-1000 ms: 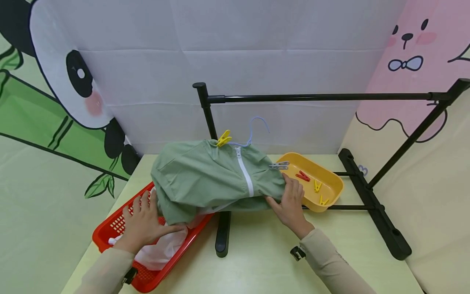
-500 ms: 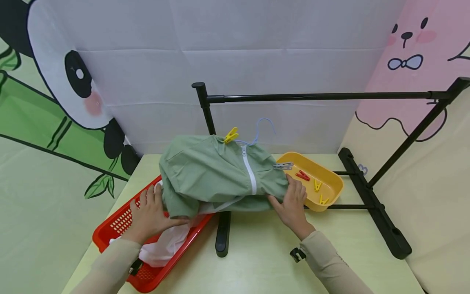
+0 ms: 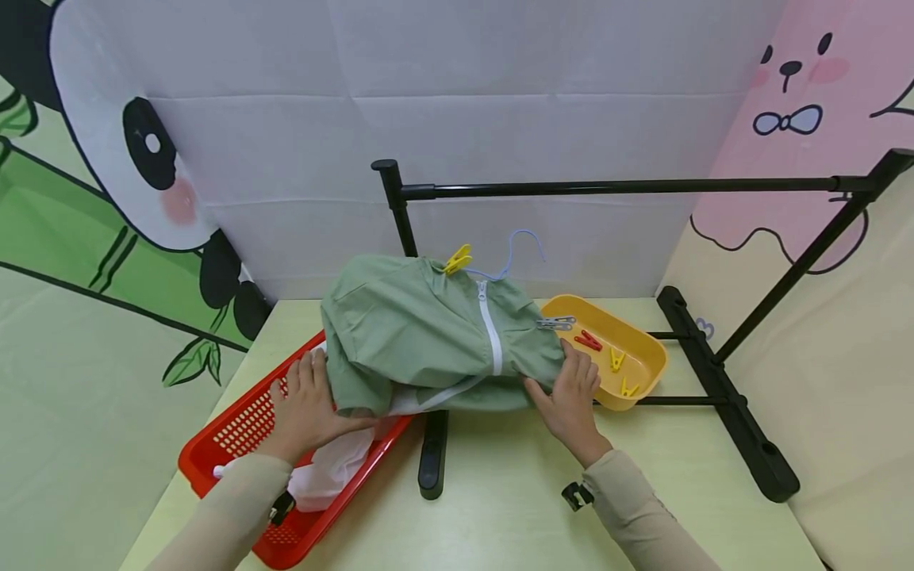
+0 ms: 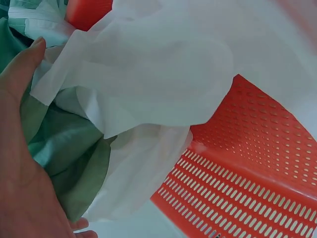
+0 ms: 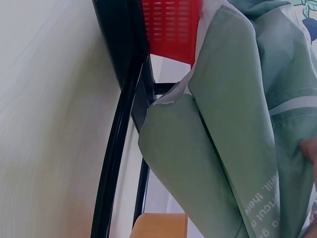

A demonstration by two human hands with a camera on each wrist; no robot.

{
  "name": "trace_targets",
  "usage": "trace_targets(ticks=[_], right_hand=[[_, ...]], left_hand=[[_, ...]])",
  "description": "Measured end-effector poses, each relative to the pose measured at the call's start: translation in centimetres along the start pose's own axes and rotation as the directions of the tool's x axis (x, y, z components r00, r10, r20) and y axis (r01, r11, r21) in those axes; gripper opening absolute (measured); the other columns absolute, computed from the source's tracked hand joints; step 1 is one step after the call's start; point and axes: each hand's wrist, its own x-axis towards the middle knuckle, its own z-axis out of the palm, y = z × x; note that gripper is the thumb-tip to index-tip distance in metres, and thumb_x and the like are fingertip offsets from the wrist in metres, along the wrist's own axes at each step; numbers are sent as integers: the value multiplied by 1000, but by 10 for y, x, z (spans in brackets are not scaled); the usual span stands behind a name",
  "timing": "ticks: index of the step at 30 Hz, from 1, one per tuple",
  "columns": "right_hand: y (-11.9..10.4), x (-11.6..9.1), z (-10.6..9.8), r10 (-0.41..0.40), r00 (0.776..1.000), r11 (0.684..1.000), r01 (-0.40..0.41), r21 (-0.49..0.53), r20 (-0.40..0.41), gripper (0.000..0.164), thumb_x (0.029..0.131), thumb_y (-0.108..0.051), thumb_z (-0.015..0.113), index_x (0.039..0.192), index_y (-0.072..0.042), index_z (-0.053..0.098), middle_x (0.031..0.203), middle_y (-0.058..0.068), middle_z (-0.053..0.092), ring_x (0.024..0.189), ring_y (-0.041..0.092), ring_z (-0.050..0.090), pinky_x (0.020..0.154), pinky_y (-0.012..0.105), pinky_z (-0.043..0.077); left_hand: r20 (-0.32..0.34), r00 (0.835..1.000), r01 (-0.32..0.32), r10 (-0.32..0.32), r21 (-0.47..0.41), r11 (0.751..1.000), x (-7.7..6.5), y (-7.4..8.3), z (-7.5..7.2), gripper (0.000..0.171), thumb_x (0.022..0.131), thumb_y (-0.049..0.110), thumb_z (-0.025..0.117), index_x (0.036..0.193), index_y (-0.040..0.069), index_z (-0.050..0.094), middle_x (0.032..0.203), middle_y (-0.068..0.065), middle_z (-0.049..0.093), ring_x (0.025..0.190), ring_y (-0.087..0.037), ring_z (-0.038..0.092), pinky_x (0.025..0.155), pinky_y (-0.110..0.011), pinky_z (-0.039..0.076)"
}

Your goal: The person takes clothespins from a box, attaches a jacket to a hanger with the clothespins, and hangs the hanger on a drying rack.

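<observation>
A green zip jacket (image 3: 421,341) with a white zipper hangs on a blue hanger (image 3: 510,255) between my hands, tilted. A yellow clothespin (image 3: 458,259) clips its collar and a grey clothespin (image 3: 556,323) its right shoulder. My left hand (image 3: 307,408) is at the jacket's left side, its fingers straight and its thumb spread out along the lower edge. In the left wrist view, green cloth (image 4: 69,148) and white lining (image 4: 143,84) lie beside that thumb. My right hand (image 3: 567,402) grips the jacket's right side, thumb in front and fingertips at the outer edge.
A red basket (image 3: 236,432) holding white cloth (image 3: 330,472) stands under the left hand. On the right is a yellow tray (image 3: 646,349) with a red clothespin (image 3: 589,341) and yellow ones. A black rack (image 3: 614,187) rises behind the jacket, its feet on the table (image 3: 514,492).
The jacket and its hanger have shifted right and slightly rotated. My left hand has moved right and up with the jacket's edge; my right hand has moved slightly right.
</observation>
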Motion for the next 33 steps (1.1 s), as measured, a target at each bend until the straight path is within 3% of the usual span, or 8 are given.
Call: trace_targets(ticks=[14,22,33], right_hand=[[3,-1,2,-3,1000,1000,3,-5,-31,80,84,-25,77,140,10,31,120,30,38,94,40,29,78,49,20],[6,-1,3,25,999,1000,-25,-17,-21,80,85,-23,77,140,10,31,123,30,37,95,40,29,78,50,20],[10,-1,4,41,999,999,-41,-13,-16,82,85,-25,77,141,10,30,122,30,36,95,41,28,79,49,19]], left_hand=[[-93,995,-19,17,-11,1000,13,4,20,132,64,69,76,151,-9,15,152,-33,19,137,-54,20,103,-74,19],[-37,999,11,-13,-67,998,22,6,28,137,63,69,76,153,-7,7,157,-33,9,142,-54,11,107,-72,10],[-14,999,29,-30,-73,997,34,7,41,133,64,62,78,152,-9,7,156,-35,9,143,-54,10,108,-71,14]])
